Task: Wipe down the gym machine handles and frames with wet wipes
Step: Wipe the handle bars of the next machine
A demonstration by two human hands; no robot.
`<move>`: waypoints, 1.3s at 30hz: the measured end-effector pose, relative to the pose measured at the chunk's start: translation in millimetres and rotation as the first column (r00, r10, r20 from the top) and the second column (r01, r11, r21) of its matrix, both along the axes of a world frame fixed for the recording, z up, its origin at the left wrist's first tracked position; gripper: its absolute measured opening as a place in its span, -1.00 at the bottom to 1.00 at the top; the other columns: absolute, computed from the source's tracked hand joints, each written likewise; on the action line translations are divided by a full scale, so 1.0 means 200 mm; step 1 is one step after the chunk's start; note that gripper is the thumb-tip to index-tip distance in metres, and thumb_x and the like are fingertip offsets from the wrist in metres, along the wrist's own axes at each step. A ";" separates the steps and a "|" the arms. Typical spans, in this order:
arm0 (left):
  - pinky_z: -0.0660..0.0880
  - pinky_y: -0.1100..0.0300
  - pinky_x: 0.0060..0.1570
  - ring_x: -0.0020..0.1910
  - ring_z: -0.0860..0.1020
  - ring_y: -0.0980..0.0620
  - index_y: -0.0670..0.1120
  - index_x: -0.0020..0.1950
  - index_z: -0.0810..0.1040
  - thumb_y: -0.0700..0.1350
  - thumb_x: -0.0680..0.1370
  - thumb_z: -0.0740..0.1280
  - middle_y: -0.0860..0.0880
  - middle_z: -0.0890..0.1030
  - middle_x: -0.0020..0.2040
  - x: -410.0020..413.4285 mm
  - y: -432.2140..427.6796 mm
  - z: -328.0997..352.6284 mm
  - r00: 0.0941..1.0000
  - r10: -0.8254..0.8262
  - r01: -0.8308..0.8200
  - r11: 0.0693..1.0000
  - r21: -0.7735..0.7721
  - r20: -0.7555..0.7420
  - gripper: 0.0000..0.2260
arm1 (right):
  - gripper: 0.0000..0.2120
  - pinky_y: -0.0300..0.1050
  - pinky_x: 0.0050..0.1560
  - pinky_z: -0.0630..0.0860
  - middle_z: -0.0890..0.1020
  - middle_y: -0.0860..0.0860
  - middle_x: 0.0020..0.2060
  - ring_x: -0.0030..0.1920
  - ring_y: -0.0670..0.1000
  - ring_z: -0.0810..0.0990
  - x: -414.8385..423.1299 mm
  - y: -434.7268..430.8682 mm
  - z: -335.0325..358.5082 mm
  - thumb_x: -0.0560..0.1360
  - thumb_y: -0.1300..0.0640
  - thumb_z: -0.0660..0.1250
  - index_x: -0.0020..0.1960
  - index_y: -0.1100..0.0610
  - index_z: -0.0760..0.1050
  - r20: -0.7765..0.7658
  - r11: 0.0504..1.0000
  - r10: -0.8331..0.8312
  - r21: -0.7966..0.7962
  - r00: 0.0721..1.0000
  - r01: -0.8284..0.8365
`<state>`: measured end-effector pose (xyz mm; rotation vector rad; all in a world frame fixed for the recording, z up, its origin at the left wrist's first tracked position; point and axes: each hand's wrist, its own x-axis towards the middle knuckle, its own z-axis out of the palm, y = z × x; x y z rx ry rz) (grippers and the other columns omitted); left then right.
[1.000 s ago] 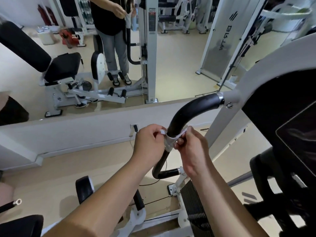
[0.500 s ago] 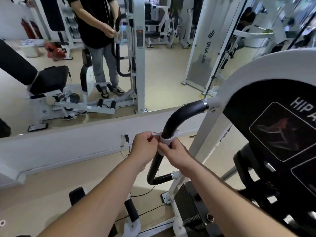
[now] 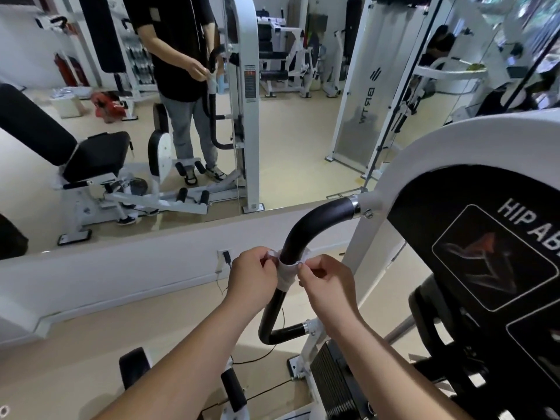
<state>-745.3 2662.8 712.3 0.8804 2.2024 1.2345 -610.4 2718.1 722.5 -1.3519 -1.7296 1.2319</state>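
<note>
Head view:
- Handle [image 3: 306, 234]: black, curved bar on the machine's white frame [image 3: 430, 153]; runs from a chrome collar at upper right, bends downward, hooks back to the frame low down.
- Wet wipe [image 3: 287, 275]: white, wrapped around the handle just below the bend.
- Left hand [image 3: 253, 278]: fingers curled, pinching the wipe's left edge against the bar.
- Right hand [image 3: 325, 281]: fingers curled, pinching the wipe's right edge, just beside the bar.
- Black panel [image 3: 485, 253]: on the frame at right, lettering partly cut off.
- Weight stack [image 3: 333, 386]: dark plates, below the handle.
- Mirror [image 3: 151, 116]: on the wall ahead, reflecting a standing person and other machines.
- Wall outlet [image 3: 223, 259]: below the mirror, cable plugged in.
</note>
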 end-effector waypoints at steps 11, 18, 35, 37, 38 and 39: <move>0.53 0.16 -0.13 -0.12 0.60 0.07 0.03 -0.06 0.66 -0.16 0.63 0.29 0.11 0.66 -0.16 0.05 0.09 0.39 0.980 -0.024 0.066 0.977 0.204 -0.198 -0.81 | -0.82 0.15 0.01 0.66 0.68 0.19 -0.20 -0.16 0.15 0.68 -0.04 -0.01 0.26 0.62 0.15 0.35 -0.09 0.24 0.58 -0.407 0.979 -0.200 -0.107 0.891 0.171; 0.42 0.12 -0.12 -0.03 0.55 -0.06 -0.06 -0.03 0.66 -0.20 0.62 0.22 -0.03 0.59 0.00 0.17 0.37 0.62 0.865 -0.188 0.254 0.964 0.083 -0.465 -0.79 | -0.84 0.07 -0.03 0.68 0.68 0.09 -0.26 -0.28 0.12 0.68 0.04 0.12 0.45 0.65 0.13 0.30 0.09 0.18 0.61 -0.352 0.870 -0.428 -0.408 0.833 0.276; 0.39 0.11 -0.31 -0.21 0.59 -0.09 -0.08 0.19 0.49 0.10 0.72 -0.06 -0.07 0.58 -0.09 0.29 0.36 0.46 0.279 -0.301 0.263 0.937 -0.229 -0.912 -0.60 | -0.80 -0.08 -0.22 0.37 0.59 0.04 -0.12 -0.04 0.11 0.51 0.29 0.25 1.34 0.64 0.02 0.28 -0.03 0.12 0.56 0.793 0.485 -0.401 0.609 0.459 -0.628; 0.48 0.08 -0.26 -0.10 0.63 -0.13 -0.07 0.28 0.46 0.03 0.71 -0.06 -0.08 0.59 0.03 0.26 0.40 0.50 0.269 -0.377 0.308 0.906 -0.292 -0.887 -0.64 | -0.86 -0.06 -0.18 0.37 0.57 0.01 -0.14 -0.06 0.07 0.49 0.27 0.28 1.34 0.63 0.04 0.30 0.01 0.08 0.58 0.825 0.447 -0.415 0.553 0.384 -0.703; 0.53 0.06 -0.20 -0.07 0.64 -0.17 -0.07 0.27 0.45 -0.01 0.72 -0.01 -0.10 0.61 0.05 0.24 0.42 0.53 0.318 -0.408 0.334 0.893 -0.302 -0.856 -0.69 | -0.86 -0.06 -0.12 0.36 0.57 -0.01 -0.14 -0.07 0.05 0.48 0.25 0.29 1.31 0.63 0.03 0.29 0.04 0.05 0.59 0.833 0.406 -0.440 0.519 0.337 -0.752; 0.57 0.03 -0.14 -0.06 0.64 -0.20 -0.08 0.21 0.45 -0.02 0.71 0.04 -0.12 0.64 0.05 0.24 0.43 0.56 0.398 -0.450 0.354 0.879 -0.319 -0.799 -0.75 | -0.86 -0.04 -0.07 0.34 0.56 -0.02 -0.11 -0.05 0.05 0.45 0.23 0.29 1.27 0.62 -0.01 0.29 0.07 0.01 0.59 0.837 0.376 -0.464 0.483 0.290 -0.791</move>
